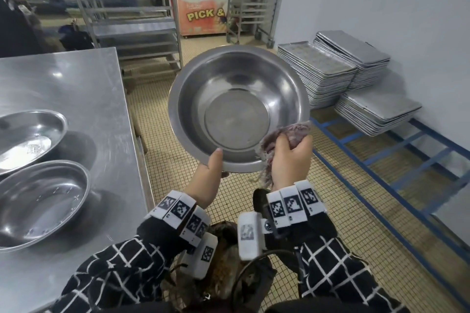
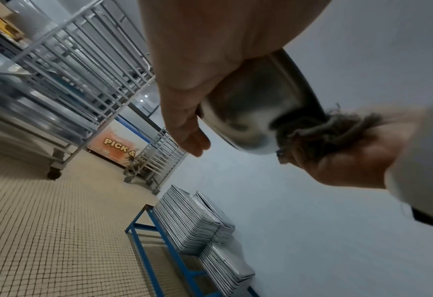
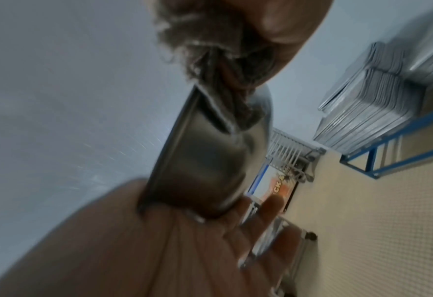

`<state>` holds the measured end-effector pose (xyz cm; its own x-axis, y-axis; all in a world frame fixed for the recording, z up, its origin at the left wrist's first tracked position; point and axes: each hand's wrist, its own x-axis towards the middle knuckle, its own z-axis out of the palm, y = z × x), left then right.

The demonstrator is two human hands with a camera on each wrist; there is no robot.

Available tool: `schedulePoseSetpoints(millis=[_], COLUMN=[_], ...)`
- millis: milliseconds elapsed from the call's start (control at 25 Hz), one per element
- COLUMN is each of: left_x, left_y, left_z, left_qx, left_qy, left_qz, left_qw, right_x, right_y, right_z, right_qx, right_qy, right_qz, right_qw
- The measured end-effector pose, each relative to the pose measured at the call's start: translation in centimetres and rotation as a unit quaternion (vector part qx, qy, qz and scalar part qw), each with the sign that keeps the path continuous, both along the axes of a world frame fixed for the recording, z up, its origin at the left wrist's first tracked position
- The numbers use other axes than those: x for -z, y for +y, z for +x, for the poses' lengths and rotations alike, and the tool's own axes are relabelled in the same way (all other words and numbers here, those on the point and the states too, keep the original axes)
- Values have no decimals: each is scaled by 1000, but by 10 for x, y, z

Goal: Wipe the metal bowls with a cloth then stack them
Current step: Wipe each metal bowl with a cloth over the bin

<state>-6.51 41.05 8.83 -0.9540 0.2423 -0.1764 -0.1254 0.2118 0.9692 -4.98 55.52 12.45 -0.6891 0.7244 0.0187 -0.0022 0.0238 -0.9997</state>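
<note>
The big metal bowl [image 1: 238,109] is up in the air in front of the person, tipped so its hollow faces them, clear of the table. The left hand [image 1: 207,180] grips it at the near rim, thumb laid over the inside of the rim and the fingers underneath; from the left wrist view the fingers [image 2: 184,128] lie fairly straight along the outer wall of the bowl [image 2: 248,124]. The right hand [image 1: 288,160] is bunched around a frayed greyish cloth [image 1: 287,134] and has it against the rim just right of the left hand, so the cloth touches the bowl's edge there. The right wrist view is blurred, but the cloth [image 3: 210,50] hangs over the rim of the bowl [image 3: 205,156].

To the left of the left hand stands a steel table [image 1: 76,79], and on it two more metal bowls sit side by side, a farther one [image 1: 28,140] and a nearer one [image 1: 38,203], their rims close together. Beyond the hands, wheeled tray racks [image 1: 127,7] and a chest freezer [image 1: 203,12] marked "PICK &" stand on a small-tiled floor [image 1: 330,211]. To the right of the right hand, stacks of baking trays [image 1: 330,66] rest on a low blue frame [image 1: 381,155] along the pale wall.
</note>
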Motion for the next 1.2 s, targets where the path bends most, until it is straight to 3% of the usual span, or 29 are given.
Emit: schedulePoseSetpoints(millis=[160, 360, 560, 880, 1080, 1200], left_x=[-7, -5, -25, -13, -10, -6], left_y=[0, -41, -84, -61, -40, -42], left_z=[4, -11, -32, -17, -6, -5], left_qx=[32, 4, 9, -108, 4, 55], left_qy=[51, 21, -1, -5, 20, 26], left_qz=[-34, 169, 262, 172, 12, -23], left_qw=[998, 985, 965, 979, 1000, 998], right_x=[6, -8, -9, -3, 4, 4], right_y=[-7, 37, 54, 16, -31, -53], right_z=[3, 7, -1, 6, 9, 7], right_qx=[-18, -115, -234, -94, -45, -41], right_qy=[5, -37, -111, -56, -24, -30], right_qz=[-50, 16, 107, 35, -34, -59], right_qw=[999, 992, 960, 993, 998, 997])
